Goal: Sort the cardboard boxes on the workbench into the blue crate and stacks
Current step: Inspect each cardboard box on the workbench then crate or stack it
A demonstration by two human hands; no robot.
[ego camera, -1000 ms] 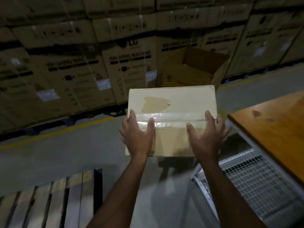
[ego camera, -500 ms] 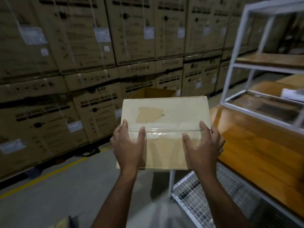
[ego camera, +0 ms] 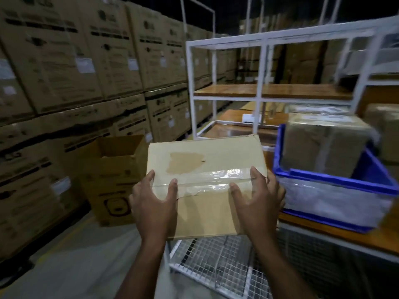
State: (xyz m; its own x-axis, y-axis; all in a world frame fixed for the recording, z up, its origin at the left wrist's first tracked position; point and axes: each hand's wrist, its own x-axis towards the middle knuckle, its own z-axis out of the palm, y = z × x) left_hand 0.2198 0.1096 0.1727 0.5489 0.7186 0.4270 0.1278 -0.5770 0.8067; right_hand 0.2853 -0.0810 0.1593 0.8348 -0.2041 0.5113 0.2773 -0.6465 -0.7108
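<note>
I hold a flat taped cardboard box [ego camera: 205, 160] in front of me, above the left end of the wooden workbench [ego camera: 356, 234]. My left hand [ego camera: 153, 203] grips its left near edge and my right hand [ego camera: 259, 201] grips its right near edge. The box has a torn patch on top and clear tape across it. Just right of it stands the blue crate [ego camera: 336, 180] on the workbench, with a brown wrapped box [ego camera: 323, 143] sticking up out of it. More wrapped boxes [ego camera: 384, 130] sit behind the crate.
A white metal shelf frame [ego camera: 261, 67] with wooden boards stands on the bench behind. A wire mesh shelf [ego camera: 216, 262] lies under the bench. An open carton [ego camera: 114, 175] stands on the floor at left, before tall stacks of large cartons [ego camera: 75, 61].
My view has swung right and up, from the floor and pallet to the workbench. The held box has moved with me and now sits beside the blue crate.
</note>
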